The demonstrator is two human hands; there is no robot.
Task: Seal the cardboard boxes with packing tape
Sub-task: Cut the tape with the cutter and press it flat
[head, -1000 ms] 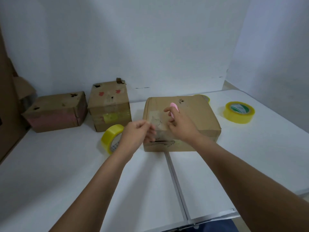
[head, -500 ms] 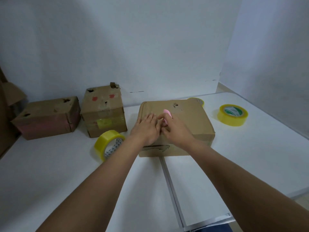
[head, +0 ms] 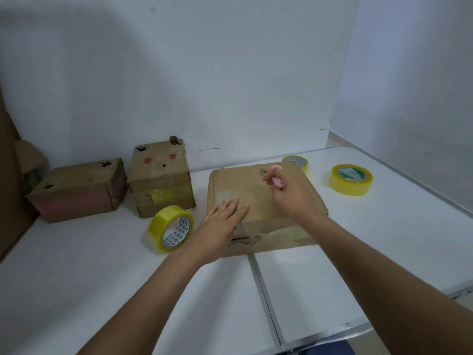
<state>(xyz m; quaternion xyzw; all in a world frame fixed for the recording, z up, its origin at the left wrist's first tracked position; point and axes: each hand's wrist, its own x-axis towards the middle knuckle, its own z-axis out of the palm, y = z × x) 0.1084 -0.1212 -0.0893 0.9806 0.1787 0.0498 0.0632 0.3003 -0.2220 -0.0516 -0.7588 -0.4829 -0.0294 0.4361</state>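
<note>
A flat cardboard box [head: 243, 185] lies on the white table [head: 102, 265] in front of me. My left hand [head: 220, 224] presses flat on the box's near left top, fingers straight. My right hand [head: 291, 193] hovers over the box's far right top and grips a small pink object [head: 277, 175]. A yellow tape roll [head: 171, 228] stands on edge just left of the box. Another yellow tape roll [head: 350, 179] lies flat to the right, and a third roll [head: 295, 162] peeks out behind the box.
Two more cardboard boxes stand at the back left: a tall box [head: 161, 175] with red marks and a low box [head: 79, 190] with a pinkish side. A seam [head: 263, 285] runs down the table. A brown cardboard sheet [head: 7, 175] leans at the far left.
My hands have separated: the right hand slid away toward the box's far right with the pink object, while the left hand stayed pressing flat on the near left top.
</note>
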